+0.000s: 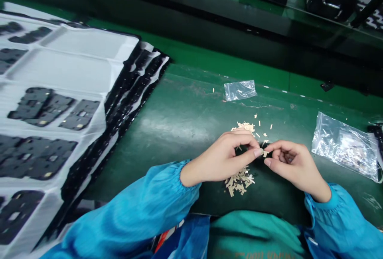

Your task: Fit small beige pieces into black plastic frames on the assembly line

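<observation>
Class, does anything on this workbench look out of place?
One tiny cream-coloured strip lies left of the small clear plastic bag, apart from the loose pile of cream-coloured pieces beyond the left hand, so it looks stray.

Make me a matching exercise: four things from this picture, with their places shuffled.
1. Small pale piece
2. Smaller clear bag
3. Larger clear bag
4. Dark flat parts

A. To the right of the right hand
B. In the white tray
C. At the fingers of the left hand
D. On the green table, beyond both hands

Pairs: 1-C, 2-D, 3-A, 4-B
</observation>
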{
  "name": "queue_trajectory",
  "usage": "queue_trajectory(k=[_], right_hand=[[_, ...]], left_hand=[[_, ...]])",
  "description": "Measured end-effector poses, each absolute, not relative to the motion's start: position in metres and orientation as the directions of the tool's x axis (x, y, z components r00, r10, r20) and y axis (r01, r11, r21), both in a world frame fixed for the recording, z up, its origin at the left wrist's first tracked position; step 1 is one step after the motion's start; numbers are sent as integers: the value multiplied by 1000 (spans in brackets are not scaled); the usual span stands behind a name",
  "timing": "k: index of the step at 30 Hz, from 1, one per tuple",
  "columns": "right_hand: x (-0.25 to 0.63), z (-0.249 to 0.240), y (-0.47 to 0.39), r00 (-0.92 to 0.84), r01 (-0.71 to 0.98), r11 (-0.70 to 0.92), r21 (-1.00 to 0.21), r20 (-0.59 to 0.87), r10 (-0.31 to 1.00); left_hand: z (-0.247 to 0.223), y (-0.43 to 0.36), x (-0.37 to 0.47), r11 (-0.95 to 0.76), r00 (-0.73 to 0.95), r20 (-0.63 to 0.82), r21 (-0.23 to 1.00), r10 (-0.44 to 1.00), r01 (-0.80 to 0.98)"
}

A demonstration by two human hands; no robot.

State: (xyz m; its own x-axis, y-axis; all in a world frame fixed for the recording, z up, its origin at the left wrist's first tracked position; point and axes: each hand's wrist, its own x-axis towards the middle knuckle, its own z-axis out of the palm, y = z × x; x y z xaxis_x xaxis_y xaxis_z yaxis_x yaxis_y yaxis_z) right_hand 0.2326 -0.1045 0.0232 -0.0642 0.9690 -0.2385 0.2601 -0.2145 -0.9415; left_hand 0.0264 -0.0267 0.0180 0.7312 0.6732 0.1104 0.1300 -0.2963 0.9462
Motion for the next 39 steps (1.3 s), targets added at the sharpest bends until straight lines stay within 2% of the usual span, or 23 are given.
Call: queue_trajectory(k=[4,10,15,18,28,31,35,39], right_hand=[[232,16,-104,-46,57,-295,-954,-297,954],[230,16,-103,31,23,-290,-957,-290,957],[228,15,-105,107,91,-255,-963,-246,964],[226,14,-106,125,144,-217,-965,-200,972],[225,13,-108,43,302,-104,-948,-96,994],[224,12,-109,33,396,-29,-918,-17,999],[222,12,-109,10,543,132,-829,164,986],[221,13,-109,-20,590,185,-786,214,977]], left_hand=[[16,-28,28,-258,677,113,959,727,117],[12,-30,32,-254,660,111,959,743,124],[9,-35,34,-378,547,236,911,803,162],[9,-37,35,-456,560,307,878,769,145],[8,-40,36,-484,619,318,868,718,115],[7,-42,36,-552,622,348,817,701,165],[6,-43,35,-655,646,373,707,666,267],[7,-44,34,-691,669,369,656,645,305]])
